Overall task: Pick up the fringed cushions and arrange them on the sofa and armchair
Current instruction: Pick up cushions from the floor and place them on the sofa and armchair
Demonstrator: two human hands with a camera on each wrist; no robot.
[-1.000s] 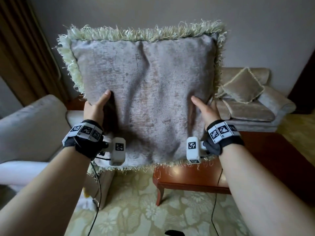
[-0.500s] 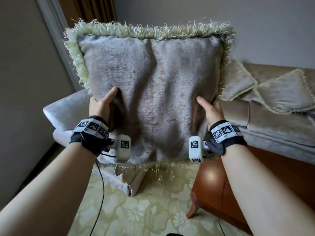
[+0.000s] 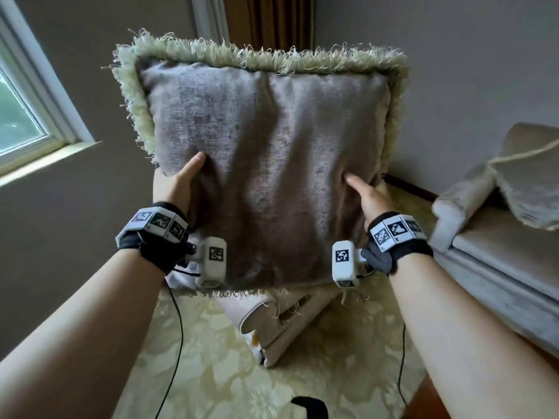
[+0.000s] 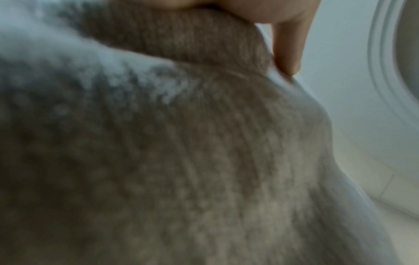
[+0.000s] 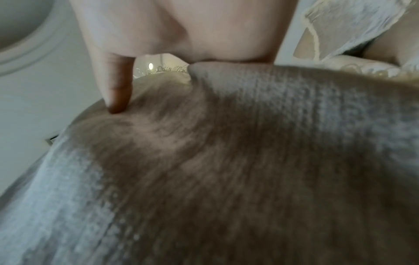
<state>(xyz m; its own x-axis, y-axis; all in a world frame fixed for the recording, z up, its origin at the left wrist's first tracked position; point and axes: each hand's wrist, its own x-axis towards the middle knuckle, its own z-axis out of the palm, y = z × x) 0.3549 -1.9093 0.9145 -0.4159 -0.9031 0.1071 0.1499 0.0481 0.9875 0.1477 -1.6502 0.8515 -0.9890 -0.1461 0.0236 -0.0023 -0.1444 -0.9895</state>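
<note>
I hold a grey-brown velvet cushion (image 3: 266,164) with a pale green fringe upright in front of me, in mid-air. My left hand (image 3: 175,186) grips its lower left side, thumb on the front and fingers hidden behind. My right hand (image 3: 367,196) grips the lower right side the same way. In the wrist views the cushion fabric (image 4: 181,161) (image 5: 226,161) fills the picture, with a thumb (image 4: 288,50) (image 5: 115,86) pressed into it. A second fringed cushion (image 3: 529,182) leans on the sofa (image 3: 499,267) at the right. Part of the pale armchair (image 3: 281,325) shows below the held cushion.
A window (image 3: 21,116) with a white sill is on the left wall. A brown curtain (image 3: 281,22) hangs behind the cushion. Patterned cream carpet (image 3: 211,373) covers the floor. A wooden table edge (image 3: 423,400) shows at the lower right.
The view has swung left with the cushion still held in both hands. The sofa has slid to the right edge, the coffee table has nearly left view, and the window has appeared.
</note>
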